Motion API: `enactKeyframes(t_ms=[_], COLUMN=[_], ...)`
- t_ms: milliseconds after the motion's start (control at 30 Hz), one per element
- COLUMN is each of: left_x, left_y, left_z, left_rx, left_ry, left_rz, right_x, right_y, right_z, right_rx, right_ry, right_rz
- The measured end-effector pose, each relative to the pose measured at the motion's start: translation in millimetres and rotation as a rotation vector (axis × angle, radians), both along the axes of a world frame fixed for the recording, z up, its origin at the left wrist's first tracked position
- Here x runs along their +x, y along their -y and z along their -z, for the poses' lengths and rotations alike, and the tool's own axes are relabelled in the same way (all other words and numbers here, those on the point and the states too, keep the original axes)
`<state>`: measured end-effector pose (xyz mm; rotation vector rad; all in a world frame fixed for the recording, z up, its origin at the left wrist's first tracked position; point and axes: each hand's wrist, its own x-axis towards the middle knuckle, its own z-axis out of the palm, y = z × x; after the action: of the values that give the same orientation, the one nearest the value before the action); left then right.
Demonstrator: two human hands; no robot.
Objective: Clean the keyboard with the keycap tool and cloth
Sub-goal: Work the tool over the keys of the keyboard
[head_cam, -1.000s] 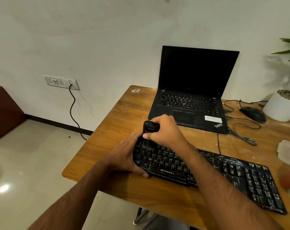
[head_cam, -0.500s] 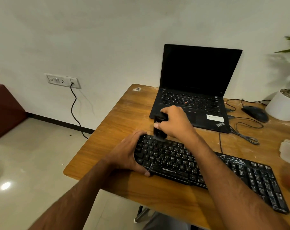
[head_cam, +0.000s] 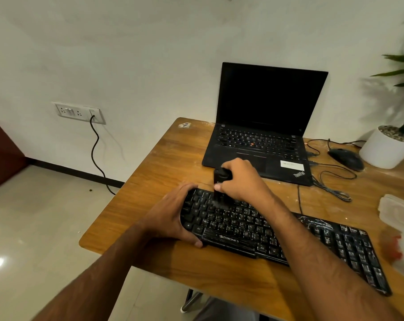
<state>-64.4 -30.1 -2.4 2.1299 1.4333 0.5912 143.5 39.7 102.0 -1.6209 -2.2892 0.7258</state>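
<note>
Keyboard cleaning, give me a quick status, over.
Left hand grips keyboard at its left end. Right hand holds black tool, tip down on the upper-left keys. No cloth seen. Nothing in the way.

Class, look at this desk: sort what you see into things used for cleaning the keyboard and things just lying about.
In use:
keyboard
black cleaning tool, gripped by the right hand
left hand, holding the keyboard's end

Lying about:
laptop
mouse
potted plant
plastic box
</note>
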Motion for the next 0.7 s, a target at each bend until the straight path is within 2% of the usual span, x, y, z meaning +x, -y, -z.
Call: enactKeyframes(t_ms=[100,200,300,433,600,700], left_x=[0.4,0.0,-0.5,-0.7,-0.4,-0.9], left_y=[0.0,0.4,0.2,-0.1,-0.2,-0.9], left_z=[-0.2,0.5,0.9,2.7,2.1,1.9], left_rx=[-0.014,-0.012,-0.012,-0.024,-0.008,-0.011], left_ry=[-0.004,-0.008,-0.010,-0.034,-0.019,-0.022], left_rz=[-0.005,-0.003,-0.010,-0.027,-0.014,-0.016], right_x=[5.3,4.5,-0.5,4.1,-8.8,-11.7], right_y=[-5.7,-6.9,2.3,2.7,9.5,14.1], right_z=[-5.3,-11.3,-2.2,-6.5,-7.7,-1.8], right_rx=[0.037,0.086,0.011,0.004,-0.002,-0.003], right_ry=[0.107,-0.014,-0.090,0.089,-0.061,0.027], right_rz=[0.009,0.034,-0.017,-0.047,-0.095,-0.104])
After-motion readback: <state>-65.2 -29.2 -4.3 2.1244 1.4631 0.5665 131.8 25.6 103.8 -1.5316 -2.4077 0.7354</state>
